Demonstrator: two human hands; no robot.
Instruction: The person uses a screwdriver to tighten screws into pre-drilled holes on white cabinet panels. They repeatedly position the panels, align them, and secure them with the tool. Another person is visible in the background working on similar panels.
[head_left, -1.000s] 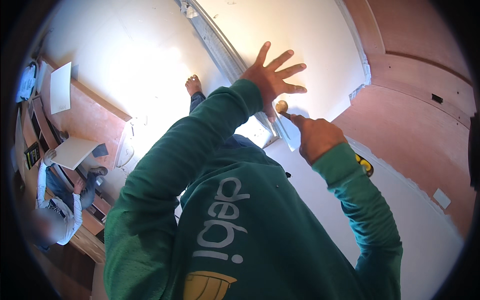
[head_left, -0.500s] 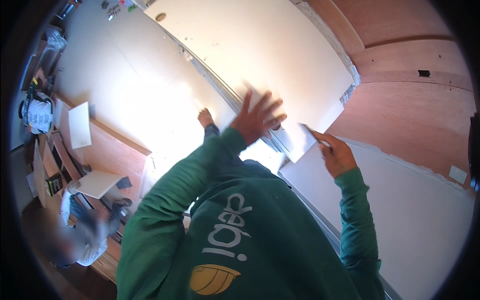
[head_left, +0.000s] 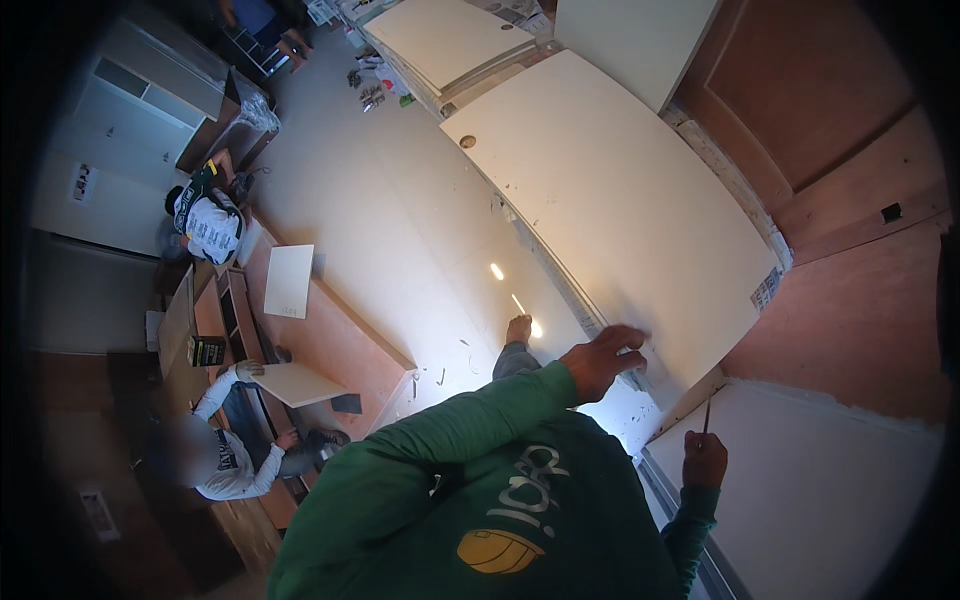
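A large cream-white panel (head_left: pixel 620 200) lies on a support ahead of me, with a round hole near its far left corner. My left hand (head_left: pixel 600 365) is over its near edge; the fingers are bent and a little apart, and I see nothing in them. Whether the fingertips touch the panel I cannot tell. To the right, beyond the panel's near corner, my right hand (head_left: pixel 705 460) is closed around a thin flat-bladed scraper (head_left: pixel 708 415). The scraper's blade points up and away, seen nearly edge-on, apart from the panel.
More pale panels (head_left: pixel 450 45) lie farther back. A brown wooden wall (head_left: pixel 840 290) runs along the right. At left, one person (head_left: pixel 235 440) holds a small white board (head_left: pixel 298 384) beside a wooden cabinet (head_left: pixel 345 335), and another person (head_left: pixel 210 215) bends behind it. My bare foot (head_left: pixel 518 328) is on the floor.
My view has swung left and takes in more of the room. My left hand's spread fingers have bent in. My right hand with the scraper has drawn back from the panel's corner.
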